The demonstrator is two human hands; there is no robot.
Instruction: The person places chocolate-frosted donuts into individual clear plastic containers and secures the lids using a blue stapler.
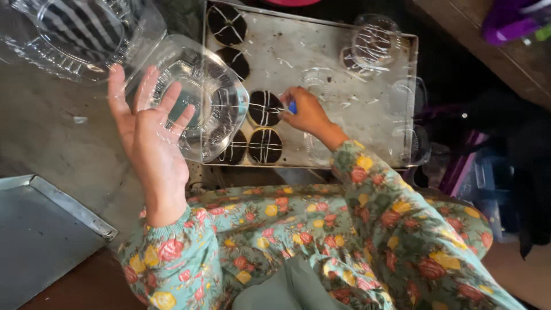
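Note:
My left hand point(148, 135) is raised with fingers spread, supporting an open clear plastic clamshell container point(198, 95) from below. My right hand point(307, 112) reaches onto the metal baking tray point(321, 63) and grips a small blue-handled tool, its tip against a round dark chocolate pastry with white icing lines point(264, 107). Another such pastry point(264, 146) lies just below it, and one point(234, 150) is partly hidden under the container. Two more pastries point(227, 24) point(235, 60) sit along the tray's left side.
Clear plastic containers point(373, 43) with a pastry inside lie at the tray's far right, more empty ones point(410, 120) along its right edge. Another clear lid point(74, 34) is top left. A second metal tray point(40, 229) sits at lower left.

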